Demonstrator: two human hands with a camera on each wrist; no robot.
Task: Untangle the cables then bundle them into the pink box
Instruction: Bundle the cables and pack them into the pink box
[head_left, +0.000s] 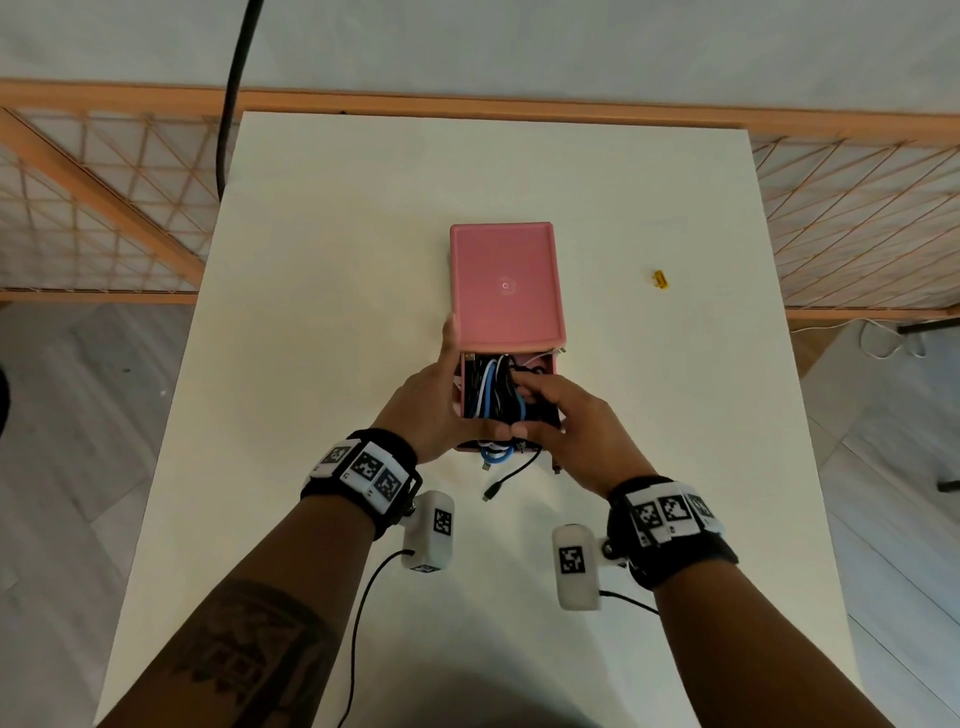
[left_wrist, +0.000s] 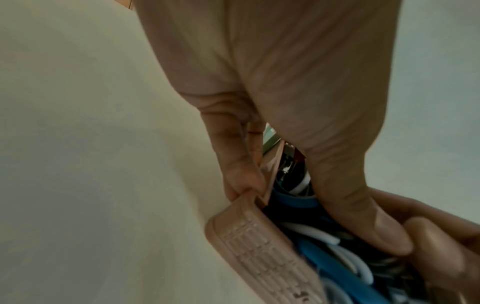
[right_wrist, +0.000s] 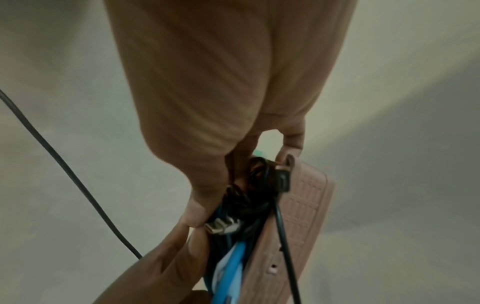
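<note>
The pink box (head_left: 549, 362) stands open mid-table, its lid (head_left: 506, 286) swung flat to the far side. Black, white and blue cables (head_left: 491, 389) fill it. A blue loop (head_left: 496, 457) and a black plug end (head_left: 501, 483) spill over the near edge. My left hand (head_left: 452, 384) grips the box's left wall, its fingers (left_wrist: 241, 176) outside and thumb (left_wrist: 363, 216) on the cables (left_wrist: 293, 200). My right hand (head_left: 524, 410) curls over the bundle, thumb on the cables (right_wrist: 244, 201) beside a silver USB plug (right_wrist: 221, 225) and the ribbed box wall (right_wrist: 303, 216).
The white table (head_left: 363, 260) holds a small yellow piece (head_left: 660, 279) at the right. A wooden lattice rail (head_left: 104, 182) runs behind, with a black cord (head_left: 234, 104) hanging at the far left. Thin black leads (head_left: 363, 597) trail from the wrist cameras.
</note>
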